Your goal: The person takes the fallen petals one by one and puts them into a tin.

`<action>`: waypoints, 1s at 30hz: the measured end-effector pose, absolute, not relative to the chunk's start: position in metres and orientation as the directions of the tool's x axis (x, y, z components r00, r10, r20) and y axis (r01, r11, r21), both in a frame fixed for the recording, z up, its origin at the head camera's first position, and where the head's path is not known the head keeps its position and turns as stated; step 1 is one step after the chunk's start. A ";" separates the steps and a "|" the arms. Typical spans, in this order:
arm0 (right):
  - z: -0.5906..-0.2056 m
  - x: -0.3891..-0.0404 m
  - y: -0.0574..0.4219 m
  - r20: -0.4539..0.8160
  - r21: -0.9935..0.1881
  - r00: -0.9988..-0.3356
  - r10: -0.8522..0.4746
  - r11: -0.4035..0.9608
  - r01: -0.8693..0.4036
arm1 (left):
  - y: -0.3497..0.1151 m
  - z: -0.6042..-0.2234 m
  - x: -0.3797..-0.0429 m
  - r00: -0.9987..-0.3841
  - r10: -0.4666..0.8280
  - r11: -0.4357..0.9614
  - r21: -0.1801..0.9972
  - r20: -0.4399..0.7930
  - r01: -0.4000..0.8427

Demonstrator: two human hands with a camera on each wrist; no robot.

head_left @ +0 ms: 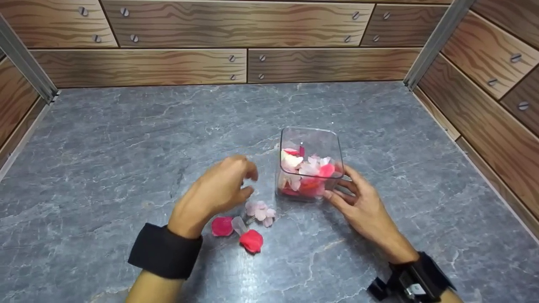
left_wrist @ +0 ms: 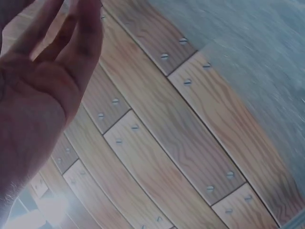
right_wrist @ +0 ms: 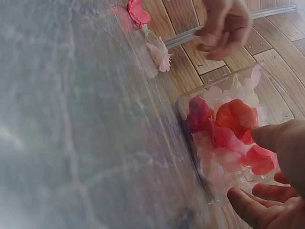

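A clear plastic box (head_left: 310,153) stands on the table, partly filled with red, pink and white artificial petals (right_wrist: 231,138). My right hand (head_left: 366,206) holds the box at its right side, thumb near the front corner and fingers along the side wall. To the left of the box my left hand (head_left: 221,185) hovers over the table, fingers loosely bent and nothing visible in them. Just below that hand lie a pale pink blossom (head_left: 260,211), a dark pink petal (head_left: 222,226), a whitish translucent petal (head_left: 239,225) and a red petal (head_left: 252,241).
The grey marbled tabletop (head_left: 126,143) is bounded by wood-patterned panels (head_left: 177,65) at the back and both sides. Metal posts (head_left: 438,42) mark the back corners. Black bands (head_left: 166,251) are worn on both wrists, the right one bearing a small device.
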State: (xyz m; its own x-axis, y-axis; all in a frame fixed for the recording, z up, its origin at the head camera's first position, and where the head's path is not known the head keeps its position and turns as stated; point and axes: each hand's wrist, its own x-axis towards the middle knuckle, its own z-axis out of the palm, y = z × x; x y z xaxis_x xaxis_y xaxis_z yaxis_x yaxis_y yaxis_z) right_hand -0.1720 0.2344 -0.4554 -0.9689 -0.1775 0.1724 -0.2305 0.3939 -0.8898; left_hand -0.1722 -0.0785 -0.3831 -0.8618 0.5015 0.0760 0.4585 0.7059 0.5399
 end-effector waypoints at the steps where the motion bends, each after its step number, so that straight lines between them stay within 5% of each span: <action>1: -0.455 -0.172 0.235 0.170 -0.889 -0.969 -0.177 0.396 -0.229 | -0.079 -0.385 -0.172 -0.862 0.507 0.722 0.534 0.026 0.441; 12: -0.455 -0.171 0.235 0.184 -0.893 -0.967 -0.177 0.380 -0.239 | -0.069 -0.389 -0.164 -0.827 0.378 0.869 0.468 -0.416 0.162; 30: -0.453 -0.172 0.235 0.165 -0.887 -0.968 -0.189 0.400 -0.229 | -0.069 -0.397 -0.163 -0.825 0.411 0.854 0.480 -0.388 0.200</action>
State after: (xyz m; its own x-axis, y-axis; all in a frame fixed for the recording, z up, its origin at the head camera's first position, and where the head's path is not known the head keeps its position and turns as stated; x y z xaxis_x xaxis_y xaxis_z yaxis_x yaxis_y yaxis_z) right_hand -0.1718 0.2347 -0.4528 -0.9679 -0.1894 0.1650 -0.2295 0.3997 -0.8875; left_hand -0.1629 -0.0691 -0.3968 -0.8250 0.4114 -0.3875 0.2002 0.8539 0.4804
